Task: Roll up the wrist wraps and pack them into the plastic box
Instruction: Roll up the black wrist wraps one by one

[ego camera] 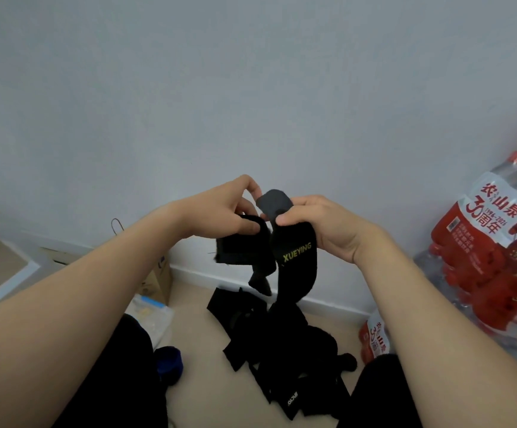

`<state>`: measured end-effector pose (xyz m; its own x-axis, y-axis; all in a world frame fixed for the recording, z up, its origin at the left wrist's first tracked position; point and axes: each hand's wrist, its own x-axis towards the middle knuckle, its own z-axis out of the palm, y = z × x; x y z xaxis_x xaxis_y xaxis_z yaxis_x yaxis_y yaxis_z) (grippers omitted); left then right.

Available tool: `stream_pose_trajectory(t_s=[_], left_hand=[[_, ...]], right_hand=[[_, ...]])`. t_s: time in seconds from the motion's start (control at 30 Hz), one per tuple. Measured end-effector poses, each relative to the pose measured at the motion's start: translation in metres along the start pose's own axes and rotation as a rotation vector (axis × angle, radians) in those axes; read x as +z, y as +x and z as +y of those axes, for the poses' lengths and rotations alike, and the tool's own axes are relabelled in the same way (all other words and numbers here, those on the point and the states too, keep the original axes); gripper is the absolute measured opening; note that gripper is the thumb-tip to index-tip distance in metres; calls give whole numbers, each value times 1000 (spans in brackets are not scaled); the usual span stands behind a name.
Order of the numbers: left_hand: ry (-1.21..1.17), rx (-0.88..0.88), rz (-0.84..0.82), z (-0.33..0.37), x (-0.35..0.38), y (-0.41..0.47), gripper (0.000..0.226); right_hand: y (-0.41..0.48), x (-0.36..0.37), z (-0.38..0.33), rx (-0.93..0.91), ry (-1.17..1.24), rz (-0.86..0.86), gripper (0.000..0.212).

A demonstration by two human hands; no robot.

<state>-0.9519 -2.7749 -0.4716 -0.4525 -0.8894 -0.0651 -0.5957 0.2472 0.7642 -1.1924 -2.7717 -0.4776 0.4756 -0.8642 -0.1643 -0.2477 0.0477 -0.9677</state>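
Your left grip [220, 208] and right grip [322, 223] are raised close together in front of the pale wall [251, 88], both grasping black fabric. The right grip curls round a black wrist wrap [295, 267] just above its yellow XUEYING lettering, thumb pressed on the near face, and a grey tab [274, 200] stands up above the fingers. The left grip pinches a black flap [238, 245] between thumb and fingers, just left of the band; you cannot tell whether it is the same wrap's end. The band hangs down to the floor [201, 307], where it meets a loose pile of black wraps [281, 347] between your dark-clothed legs. A dark blue roll [169, 362] sits on the floor beside your left leg. Farther left lies a pale translucent container [149, 319], too unclear to identify as the plastic box. A red-labelled pack of water bottles [482, 257] stands at the right.
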Motion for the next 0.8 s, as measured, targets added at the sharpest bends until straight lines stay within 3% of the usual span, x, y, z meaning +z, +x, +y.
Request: stream_pose_trajectory(t_s=[0.07,0.17,0.3,0.43,0.5,0.6,0.67,0.8], left_hand=[[-199,45,-56,-1,-2,2,39],[-309,81,-73,-9,-5,4,25],[-111,36,149,-24,-4,11,14],[267,-143,342,-28,-3,18,33],[202,-273,264,-29,-2,17,60],[-184,-388,54,-25,-2,16,92],[-300,-434,13,-23,-4,19,98],[-144,-496,-28,-30,1,27,88]], right_hand=[[1,2,3,27,-20,-36,62],[3,2,4,53,-13,-62,51],[9,-1,4,64,18,43,11],[21,6,4,30,156,107,17],[26,9,2,52,247,143,13],[34,11,0,104,387,229,12],[37,12,-1,125,460,264,14],[43,8,2,143,565,298,28]])
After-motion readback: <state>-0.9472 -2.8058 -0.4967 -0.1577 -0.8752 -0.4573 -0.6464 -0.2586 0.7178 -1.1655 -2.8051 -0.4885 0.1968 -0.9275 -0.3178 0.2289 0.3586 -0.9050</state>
